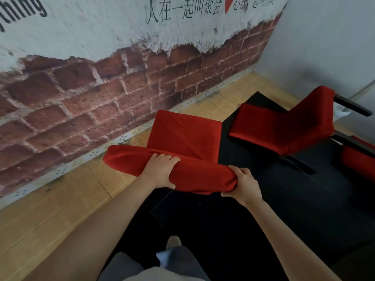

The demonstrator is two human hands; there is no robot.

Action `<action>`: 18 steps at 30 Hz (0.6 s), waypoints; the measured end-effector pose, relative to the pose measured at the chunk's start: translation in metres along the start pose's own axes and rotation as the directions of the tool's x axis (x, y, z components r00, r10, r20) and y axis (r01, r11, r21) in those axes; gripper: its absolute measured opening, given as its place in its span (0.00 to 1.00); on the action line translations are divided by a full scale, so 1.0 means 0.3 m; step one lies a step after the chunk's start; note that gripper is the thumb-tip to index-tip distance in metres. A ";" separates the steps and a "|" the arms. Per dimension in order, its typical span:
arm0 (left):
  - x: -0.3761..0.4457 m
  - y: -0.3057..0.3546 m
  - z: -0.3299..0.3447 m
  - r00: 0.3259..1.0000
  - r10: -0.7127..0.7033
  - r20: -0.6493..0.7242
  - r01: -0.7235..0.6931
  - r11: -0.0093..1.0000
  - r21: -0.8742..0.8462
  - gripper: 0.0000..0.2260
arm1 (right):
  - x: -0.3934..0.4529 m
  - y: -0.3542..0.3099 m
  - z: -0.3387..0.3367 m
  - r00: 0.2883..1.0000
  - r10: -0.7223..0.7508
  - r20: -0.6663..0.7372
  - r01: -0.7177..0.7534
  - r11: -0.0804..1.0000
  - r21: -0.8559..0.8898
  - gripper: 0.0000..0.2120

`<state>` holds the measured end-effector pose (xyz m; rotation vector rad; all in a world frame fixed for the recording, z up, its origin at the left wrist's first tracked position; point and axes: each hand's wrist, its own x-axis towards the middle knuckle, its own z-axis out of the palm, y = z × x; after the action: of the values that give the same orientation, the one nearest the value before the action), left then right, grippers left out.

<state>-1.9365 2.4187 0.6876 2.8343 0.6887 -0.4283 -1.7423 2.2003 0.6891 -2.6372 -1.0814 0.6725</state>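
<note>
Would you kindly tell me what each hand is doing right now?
Left hand: grips the red padded fabric chair back.
Right hand: grips the same back's end.

The red fabric folding floor chair (182, 136) is showing plain scarlet, the black floor mat (263, 209) is looking uniformly dark, and the brick-patterned wall (81, 102) is showing red-brown under white.

Your red cushion (183, 134) is a fabric pad bent in two. Its far half lies flat on the floor (60, 199); its near half curls over toward you, gripped by your left hand (160, 171) and right hand (243, 185).
</note>
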 end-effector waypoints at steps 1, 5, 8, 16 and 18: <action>0.002 0.003 -0.002 1.000 -0.003 0.001 0.003 1.000 0.004 0.41 | -0.001 -0.001 0.000 1.000 0.006 -0.002 -0.006 1.000 0.003 0.45; 0.008 0.015 -0.017 1.000 -0.003 0.003 0.002 0.998 0.055 0.37 | -0.005 -0.012 0.006 1.000 0.023 -0.009 -0.023 1.000 0.019 0.45; 0.007 0.013 -0.017 0.999 0.030 -0.011 -0.029 0.996 0.085 0.33 | -0.013 -0.017 0.013 0.999 0.041 -0.014 -0.041 0.998 0.048 0.45; -0.074 -0.076 0.000 0.997 0.080 -0.024 -0.078 0.995 0.057 0.30 | -0.101 -0.096 0.079 0.998 0.051 -0.025 -0.048 0.994 0.098 0.43; -0.113 -0.110 0.007 0.996 0.084 -0.020 -0.083 0.995 0.049 0.30 | -0.138 -0.132 0.108 0.999 0.047 -0.021 -0.045 0.993 0.109 0.43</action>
<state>-1.9814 2.4328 0.6928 2.9045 0.5691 -0.4063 -1.8082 2.2000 0.6887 -2.5781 -0.9525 0.6872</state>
